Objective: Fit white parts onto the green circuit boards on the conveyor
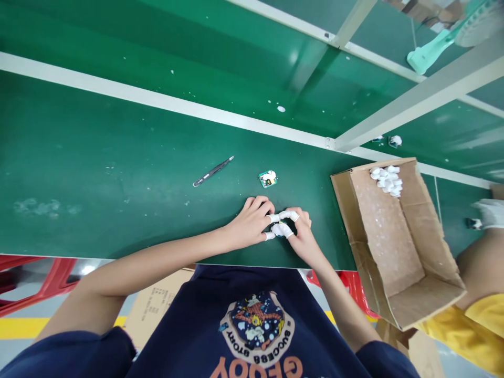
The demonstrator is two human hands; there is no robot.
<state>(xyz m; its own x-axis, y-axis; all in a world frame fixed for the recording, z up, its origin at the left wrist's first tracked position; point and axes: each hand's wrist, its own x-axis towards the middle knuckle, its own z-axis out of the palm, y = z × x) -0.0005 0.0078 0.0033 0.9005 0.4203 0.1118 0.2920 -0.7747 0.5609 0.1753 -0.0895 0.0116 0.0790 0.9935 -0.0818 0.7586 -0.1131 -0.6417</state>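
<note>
My left hand (pixel 248 223) and my right hand (pixel 303 239) meet at the near edge of the green workbench. White finger cots cover several fingertips. Between them they hold a small dark part (pixel 282 229), mostly hidden by my fingers. Just beyond my hands lies a small green circuit board (pixel 268 178) with a white component on it. Farther left, a pair of black tweezers (pixel 213 171) lies on the green surface (pixel 118 157), out of reach of my fingertips.
To my right stands an open cardboard box (pixel 388 231) holding a cluster of small white items. A co-worker's yellow sleeve (pixel 468 331) and white-gloved hand (pixel 491 213) are beyond it. A pale metal frame (pixel 417 105) crosses the bench's far side, with a red chair (pixel 39 278) at lower left.
</note>
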